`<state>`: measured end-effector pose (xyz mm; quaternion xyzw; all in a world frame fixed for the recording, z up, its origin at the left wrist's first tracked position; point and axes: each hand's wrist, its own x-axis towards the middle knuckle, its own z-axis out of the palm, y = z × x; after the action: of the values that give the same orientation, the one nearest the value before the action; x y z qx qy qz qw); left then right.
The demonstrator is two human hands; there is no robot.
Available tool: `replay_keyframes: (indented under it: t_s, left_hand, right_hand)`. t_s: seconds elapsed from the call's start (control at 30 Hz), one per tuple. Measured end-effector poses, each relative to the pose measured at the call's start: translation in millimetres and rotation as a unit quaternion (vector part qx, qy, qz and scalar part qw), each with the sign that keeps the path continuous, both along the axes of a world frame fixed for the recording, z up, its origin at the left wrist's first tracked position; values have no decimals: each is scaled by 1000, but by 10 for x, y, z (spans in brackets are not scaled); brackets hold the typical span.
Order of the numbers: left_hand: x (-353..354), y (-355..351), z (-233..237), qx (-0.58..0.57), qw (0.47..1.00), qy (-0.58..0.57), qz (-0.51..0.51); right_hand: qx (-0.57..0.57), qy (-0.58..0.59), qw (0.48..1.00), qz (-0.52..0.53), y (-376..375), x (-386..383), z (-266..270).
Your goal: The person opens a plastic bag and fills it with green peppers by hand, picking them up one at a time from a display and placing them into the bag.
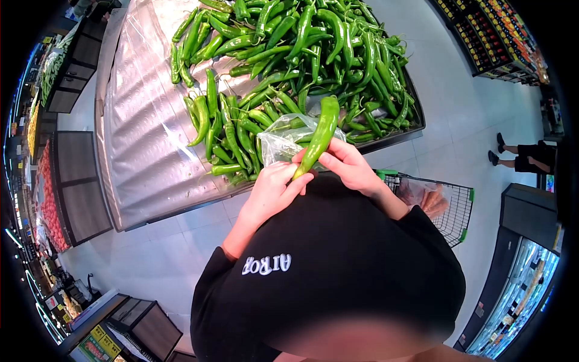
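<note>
A long green pepper is held between both hands in front of my chest, its thick end pointing away from me. My left hand pinches its lower end with thumb and fingers. Around its middle, from the right, close the fingers and thumb of my right hand. A clear plastic bag hangs by my left hand, behind the pepper; the fingers holding it are partly hidden. Just beyond the hands lies a large heap of green peppers on the display stand.
The stand's silver surface spreads to the left of the heap. A wire shopping cart with bagged goods stands close on my right. Another person is farther right. More produce bins line the left side.
</note>
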<state>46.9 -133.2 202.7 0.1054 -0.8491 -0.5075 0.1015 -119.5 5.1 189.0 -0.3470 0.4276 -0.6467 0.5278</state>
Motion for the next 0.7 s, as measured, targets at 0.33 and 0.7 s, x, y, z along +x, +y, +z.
replay_keyframes:
  t_s: [0.33,0.7]
  left_hand:
    - [30,-168,-154,-95,995,-9,6]
    - [142,-238,100,-20,967,172,189]
  right_hand:
    - [-28,95,992,-83,-31,109,-116]
    - [-43,474,869,-138,-17,-74,-74]
